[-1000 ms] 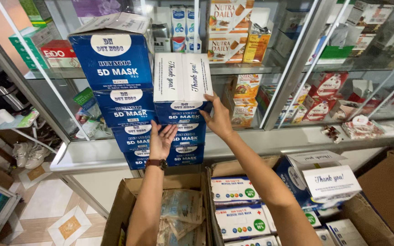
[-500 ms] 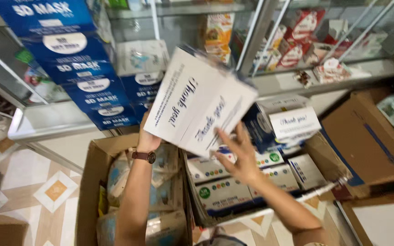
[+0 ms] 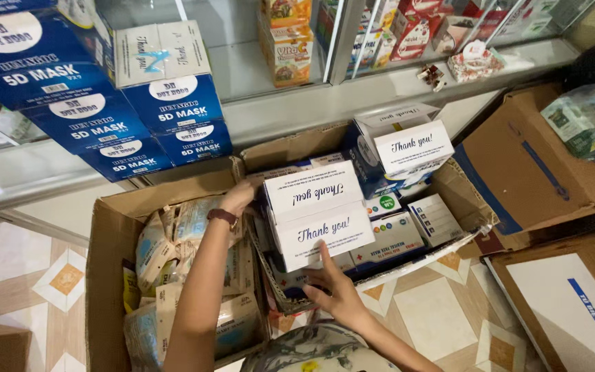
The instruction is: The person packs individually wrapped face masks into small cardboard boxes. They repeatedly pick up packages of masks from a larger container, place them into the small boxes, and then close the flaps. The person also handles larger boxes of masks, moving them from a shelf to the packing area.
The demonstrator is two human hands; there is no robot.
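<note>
I hold a blue mask box with white top flaps (image 3: pixel 317 213) over the open middle carton (image 3: pixel 280 151). My left hand (image 3: pixel 239 195), with a brown wristwatch, grips the box's far left corner. My right hand (image 3: pixel 334 289) is under its near edge. Below the box lie flat white boxes of face masks (image 3: pixel 394 241). A second open blue box with white flaps (image 3: pixel 401 147) stands in the same carton at the back right.
Stacked blue mask boxes (image 3: pixel 105 117) rest on the metal ledge (image 3: pixel 297 110) of a glass cabinet holding small packets. The left carton (image 3: pixel 105 241) holds plastic-wrapped packs. Brown cartons (image 3: pixel 531 165) stand at right. The floor is patterned tile (image 3: pixel 435 317).
I took the box off the stack on the ledge, swung it down and brought it level over the middle carton. My view tilted downwards with it.
</note>
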